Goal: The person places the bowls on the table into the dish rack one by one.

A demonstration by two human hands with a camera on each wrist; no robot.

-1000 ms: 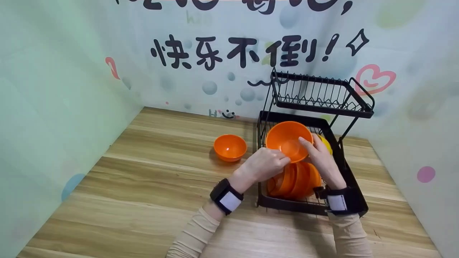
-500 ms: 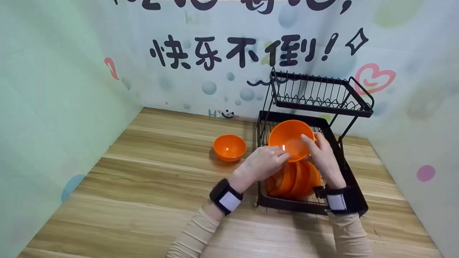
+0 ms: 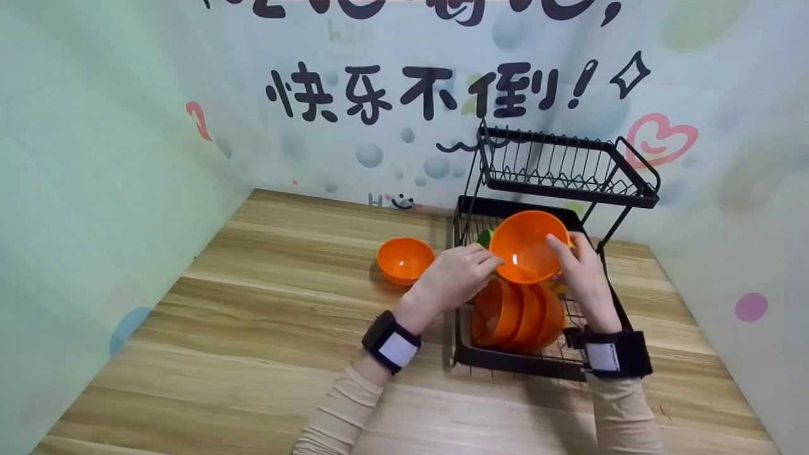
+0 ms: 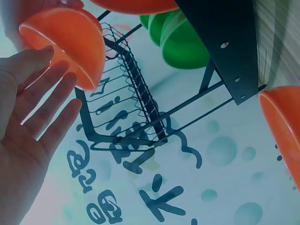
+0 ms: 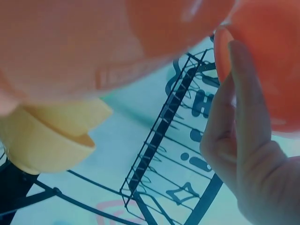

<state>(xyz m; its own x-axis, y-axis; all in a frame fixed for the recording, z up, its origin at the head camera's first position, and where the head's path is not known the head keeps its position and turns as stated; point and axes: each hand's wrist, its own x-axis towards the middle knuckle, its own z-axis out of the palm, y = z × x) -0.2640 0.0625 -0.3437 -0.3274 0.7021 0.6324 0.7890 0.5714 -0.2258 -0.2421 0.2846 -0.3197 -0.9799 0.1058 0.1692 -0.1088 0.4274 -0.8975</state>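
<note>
An orange bowl [image 3: 528, 246] is tilted with its inside facing me, raised above the lower tier of a black dish rack [image 3: 518, 363]. On its right side my right hand [image 3: 583, 272] pinches the rim, thumb inside and fingers behind; the right wrist view shows this hand [image 5: 243, 131] on the bowl [image 5: 279, 70]. At the bowl's left rim is my left hand [image 3: 452, 275]. In the left wrist view its fingers [image 4: 54, 96] look extended and spread; contact with the bowl is unclear. Several orange bowls [image 3: 518, 313] stand on edge in the rack below.
Another orange bowl [image 3: 404, 261] sits upright on the wooden table [image 3: 253, 316], left of the rack. Green bowls [image 4: 185, 44] and yellow bowls [image 5: 51, 136] are also in the rack. A wire upper tier [image 3: 569, 189] overhangs the back, before a printed wall cloth.
The held bowl has shifted to the right with my right hand. My left fingers have moved from inside the bowl's lower edge to its left rim. Some green now shows behind the bowl.
</note>
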